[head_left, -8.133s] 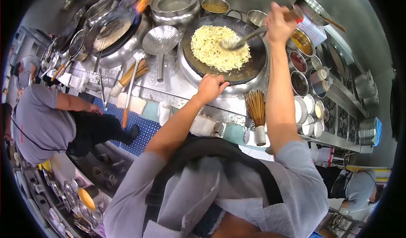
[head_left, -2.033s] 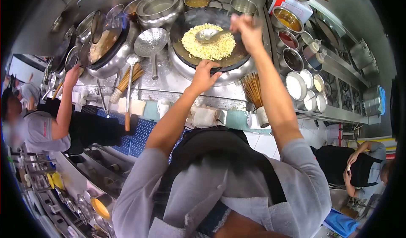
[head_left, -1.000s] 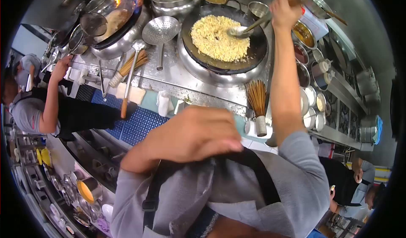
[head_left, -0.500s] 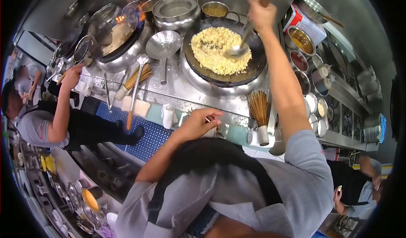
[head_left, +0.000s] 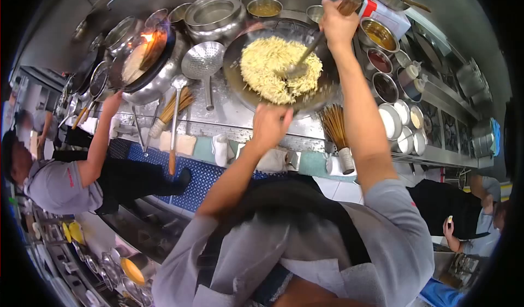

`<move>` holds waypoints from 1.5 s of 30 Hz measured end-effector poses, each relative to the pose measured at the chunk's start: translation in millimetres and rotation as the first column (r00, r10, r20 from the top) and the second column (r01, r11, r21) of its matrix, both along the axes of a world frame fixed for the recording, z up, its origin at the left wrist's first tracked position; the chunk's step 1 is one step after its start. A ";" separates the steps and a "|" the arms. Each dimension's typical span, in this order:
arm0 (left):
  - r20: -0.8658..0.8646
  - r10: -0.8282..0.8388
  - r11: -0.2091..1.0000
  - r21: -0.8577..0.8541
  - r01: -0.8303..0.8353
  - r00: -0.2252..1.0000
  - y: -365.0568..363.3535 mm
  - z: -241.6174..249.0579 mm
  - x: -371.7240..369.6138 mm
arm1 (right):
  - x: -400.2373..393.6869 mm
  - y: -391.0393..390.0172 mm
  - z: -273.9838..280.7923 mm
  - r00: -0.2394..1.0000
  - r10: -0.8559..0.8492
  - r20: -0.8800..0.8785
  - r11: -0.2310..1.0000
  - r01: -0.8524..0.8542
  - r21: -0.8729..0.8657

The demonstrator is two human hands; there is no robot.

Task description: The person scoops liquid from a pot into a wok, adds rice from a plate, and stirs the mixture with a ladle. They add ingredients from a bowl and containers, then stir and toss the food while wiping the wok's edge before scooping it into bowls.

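My right hand [head_left: 338, 27] is closed round the wooden handle of a ladle [head_left: 312, 48]. The ladle's bowl presses into the yellow fried rice [head_left: 267, 69], which lies in a broad heap inside a black wok [head_left: 233, 69]. At the wok's near rim, my left hand [head_left: 271, 126] is closed on the edge, its fingertips partly hidden. Blur along the wok's rim and loose grains near it suggest motion. A bamboo brush [head_left: 334, 127] stands just right of the wok, and a perforated skimmer [head_left: 203, 61] lies to its left.
On the left, a co-worker's hand [head_left: 112, 104] is at another wok [head_left: 158, 75] with flames. A long ladle [head_left: 174, 124] and second bamboo brush [head_left: 174, 108] lie between. Sauce pots [head_left: 379, 34] and squeeze bottles [head_left: 409, 72] line the right. Another person [head_left: 453, 209] stands at right.
My left hand has moved forward from near my body to the wok's near rim. The ladle stays in the rice, and the heap has spread and shifted. The co-worker's wok has tilted.
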State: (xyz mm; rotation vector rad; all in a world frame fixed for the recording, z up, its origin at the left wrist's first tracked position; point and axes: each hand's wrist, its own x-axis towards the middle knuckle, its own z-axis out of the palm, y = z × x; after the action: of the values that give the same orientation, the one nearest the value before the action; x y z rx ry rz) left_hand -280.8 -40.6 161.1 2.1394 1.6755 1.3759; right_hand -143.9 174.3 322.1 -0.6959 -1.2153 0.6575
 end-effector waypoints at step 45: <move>0.030 0.019 0.995 -0.101 -0.016 0.999 7.2 -1.1 1.0 | 0.6 -78.0 -4.6 0.973 0.127 -0.191 0.991 -0.131 -0.009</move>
State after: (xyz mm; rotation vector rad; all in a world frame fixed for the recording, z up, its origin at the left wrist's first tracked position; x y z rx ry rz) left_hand -279.8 -33.4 160.0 2.0440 1.7173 1.2921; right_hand -143.3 96.3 317.6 -0.5614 -1.0838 0.8277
